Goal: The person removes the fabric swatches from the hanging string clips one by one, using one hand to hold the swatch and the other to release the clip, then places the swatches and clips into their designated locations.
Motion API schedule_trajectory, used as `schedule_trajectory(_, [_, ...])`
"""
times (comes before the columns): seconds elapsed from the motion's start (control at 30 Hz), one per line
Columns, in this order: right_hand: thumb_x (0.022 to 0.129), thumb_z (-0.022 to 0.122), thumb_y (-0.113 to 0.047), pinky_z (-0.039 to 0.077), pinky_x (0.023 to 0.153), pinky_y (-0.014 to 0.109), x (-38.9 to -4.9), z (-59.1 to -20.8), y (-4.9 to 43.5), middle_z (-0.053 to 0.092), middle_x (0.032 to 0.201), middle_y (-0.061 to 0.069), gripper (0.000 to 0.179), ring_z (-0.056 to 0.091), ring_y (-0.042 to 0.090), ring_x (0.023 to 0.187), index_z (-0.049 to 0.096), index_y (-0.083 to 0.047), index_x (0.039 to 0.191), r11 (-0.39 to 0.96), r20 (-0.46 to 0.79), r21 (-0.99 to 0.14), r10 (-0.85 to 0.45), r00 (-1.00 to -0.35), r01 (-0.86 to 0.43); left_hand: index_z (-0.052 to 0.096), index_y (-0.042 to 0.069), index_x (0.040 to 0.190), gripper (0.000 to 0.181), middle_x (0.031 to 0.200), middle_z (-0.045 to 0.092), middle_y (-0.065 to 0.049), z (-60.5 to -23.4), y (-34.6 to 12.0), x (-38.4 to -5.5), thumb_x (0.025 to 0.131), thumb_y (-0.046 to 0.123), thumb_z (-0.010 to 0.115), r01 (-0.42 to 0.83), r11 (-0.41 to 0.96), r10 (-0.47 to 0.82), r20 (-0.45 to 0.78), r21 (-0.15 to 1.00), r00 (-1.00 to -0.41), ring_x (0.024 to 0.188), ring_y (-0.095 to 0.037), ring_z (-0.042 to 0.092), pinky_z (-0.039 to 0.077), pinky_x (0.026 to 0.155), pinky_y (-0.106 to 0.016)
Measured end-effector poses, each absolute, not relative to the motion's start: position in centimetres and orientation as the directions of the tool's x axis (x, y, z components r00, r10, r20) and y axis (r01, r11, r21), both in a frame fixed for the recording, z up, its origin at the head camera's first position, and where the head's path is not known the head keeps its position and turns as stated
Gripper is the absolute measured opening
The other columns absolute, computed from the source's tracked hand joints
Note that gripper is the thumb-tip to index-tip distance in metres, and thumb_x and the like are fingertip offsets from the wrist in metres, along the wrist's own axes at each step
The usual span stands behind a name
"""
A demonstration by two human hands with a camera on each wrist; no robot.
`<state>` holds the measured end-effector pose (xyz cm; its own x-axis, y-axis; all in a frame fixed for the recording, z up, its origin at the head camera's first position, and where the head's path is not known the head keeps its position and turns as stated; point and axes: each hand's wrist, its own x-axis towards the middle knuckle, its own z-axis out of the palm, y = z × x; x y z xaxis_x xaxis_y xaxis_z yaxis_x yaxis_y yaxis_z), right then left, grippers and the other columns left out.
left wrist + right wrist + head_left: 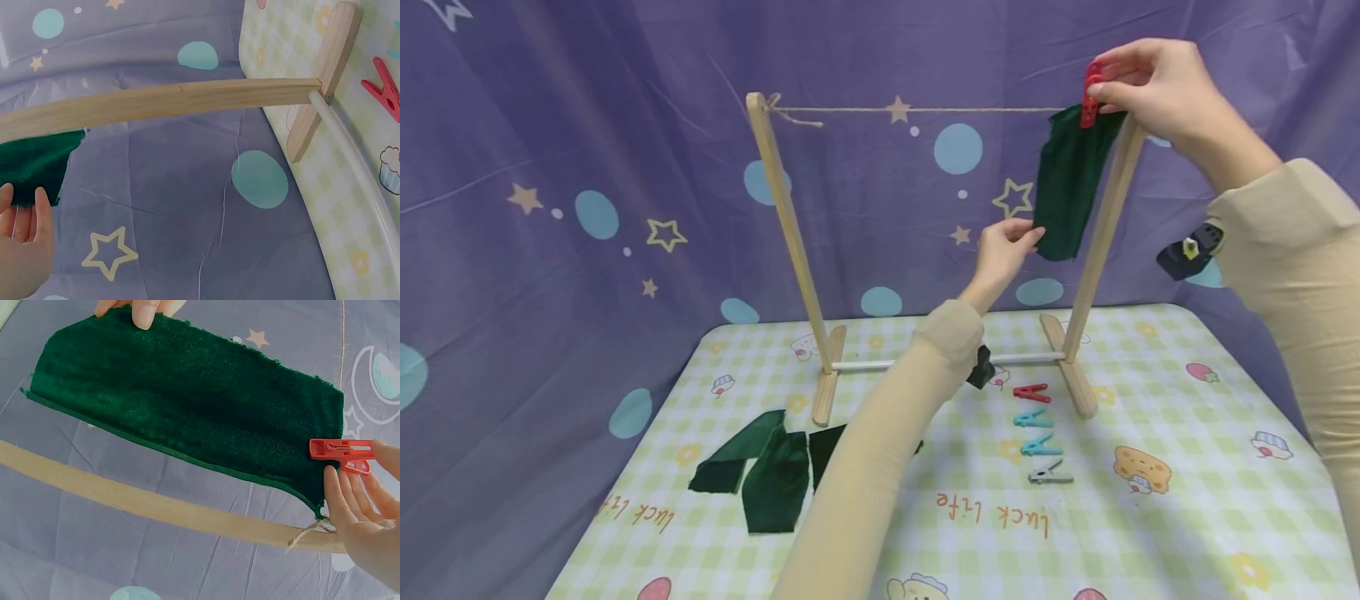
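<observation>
A dark green cloth (1071, 179) hangs from the twine line (865, 109) beside the right post of a wooden rack. My right hand (1172, 92) pinches a red clothespin (1088, 96) at the cloth's top edge; in the right wrist view the clothespin (331, 449) sits over the cloth's end by the line. Lower down, my left hand (1003, 250) pinches the cloth's left edge between thumb and fingers. The left wrist view shows that hand (28, 244) at the edge of the green cloth (37, 165).
On the checked tablecloth, a red clothespin (1032, 392), blue clothespins (1037, 445) and a grey clothespin (1050, 472) lie in a column. More green cloths (775, 483) lie at left, partly behind my left sleeve. The rack's left post (790, 233) and white crossbar (1030, 358) stand behind.
</observation>
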<state>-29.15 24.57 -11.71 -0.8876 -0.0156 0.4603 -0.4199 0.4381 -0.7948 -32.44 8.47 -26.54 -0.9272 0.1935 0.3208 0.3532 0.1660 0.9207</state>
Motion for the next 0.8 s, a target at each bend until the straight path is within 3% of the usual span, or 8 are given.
schedule_trajectory(0.2, [0.082,0.061,-0.012,0.044,0.062,0.005,-29.2,-11.6,24.5,0.056,0.082,-0.010,0.029,0.054,0.001,0.072,0.055,-0.004,0.110,0.367,0.474,-0.819,-0.002,-0.881,-0.441,0.063,-0.003,0.102,0.023,0.091,0.065,-0.013,-26.4,8.6,-32.0,0.085,0.011,0.060,0.366,0.134,0.206,0.335,0.921,-0.919,0.072,-0.017,0.064,0.049,0.062,-0.013])
schedule_trajectory(0.47, [0.080,0.063,-0.011,0.044,0.061,0.004,-28.8,-11.7,24.4,0.057,0.079,-0.010,0.013,0.055,0.001,0.068,0.057,-0.017,0.089,0.330,0.489,-0.830,0.044,-0.871,-0.450,0.062,-0.007,0.102,0.023,0.094,0.064,-0.018,-26.3,8.7,-31.6,0.085,0.008,0.059,0.366,0.092,0.201,0.343,0.926,-0.918,0.079,-0.024,0.064,0.049,0.062,-0.014])
schedule_trajectory(0.8, [0.079,0.064,-0.008,0.044,0.061,0.005,-28.6,-11.6,24.2,0.058,0.077,-0.009,0.012,0.056,0.001,0.064,0.057,-0.015,0.085,0.295,0.504,-0.832,0.049,-0.862,-0.470,0.062,-0.004,0.103,0.024,0.093,0.065,-0.014,-26.8,7.8,-31.3,0.085,0.011,0.059,0.374,0.068,0.206,0.353,0.925,-0.913,0.073,-0.016,0.064,0.050,0.063,-0.015])
